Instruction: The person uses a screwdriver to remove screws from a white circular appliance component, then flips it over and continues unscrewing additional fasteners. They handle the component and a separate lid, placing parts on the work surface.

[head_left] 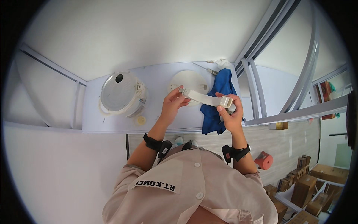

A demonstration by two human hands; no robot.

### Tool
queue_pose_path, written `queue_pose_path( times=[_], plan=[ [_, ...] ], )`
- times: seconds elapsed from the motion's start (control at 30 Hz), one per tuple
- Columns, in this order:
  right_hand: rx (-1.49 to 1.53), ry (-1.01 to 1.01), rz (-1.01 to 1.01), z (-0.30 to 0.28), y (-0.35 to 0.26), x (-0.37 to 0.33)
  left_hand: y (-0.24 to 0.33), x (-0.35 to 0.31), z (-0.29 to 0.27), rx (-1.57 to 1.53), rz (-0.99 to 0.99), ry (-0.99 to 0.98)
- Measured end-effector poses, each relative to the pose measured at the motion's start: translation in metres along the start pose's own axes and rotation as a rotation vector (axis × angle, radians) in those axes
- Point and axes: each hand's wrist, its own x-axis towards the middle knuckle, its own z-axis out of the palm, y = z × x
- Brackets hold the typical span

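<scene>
A curved white strip, shaped like an appliance carry handle [204,98], is held up in front of me between both hands. My left hand [173,104] pinches its narrower left end with thumb and fingertips. My right hand [233,115] is closed around the blocky right end, thumb in front. Under the strip lies a white round plate [186,79] with small openings, partly hidden by it. Beneath and behind my right hand is a rumpled blue cloth [223,82]. A small grey rounded thing [231,108] shows by the right fingers; I cannot tell whether they hold it.
At the left of the white table [93,126] stands a white rice-cooker-like pot body [121,93]. A small yellowish disc [140,120] lies near it. A screwdriver [212,71] and crumpled white wrapping [222,63] lie far right. A metal frame [253,87] borders the table's right end; cardboard boxes [304,190] stand beyond.
</scene>
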Motion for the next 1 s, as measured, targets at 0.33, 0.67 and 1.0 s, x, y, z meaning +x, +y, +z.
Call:
queue_pose_path(
  times=[0.33, 0.67, 1.0],
  plan=[
    [-0.260, -0.124, 0.193, -0.017, 0.006, -0.002, 0.001, -0.022, -0.012, 0.145, 0.290, 0.197],
    [-0.299, -0.112, 0.445, -0.005, 0.000, -0.002, -0.007, -0.028, -0.022, 0.230, 0.356, 0.186],
    [-0.369, -0.179, 0.379, -0.001, 0.002, -0.006, -0.015, -0.035, -0.023, 0.359, 0.401, 0.284]
  ],
)
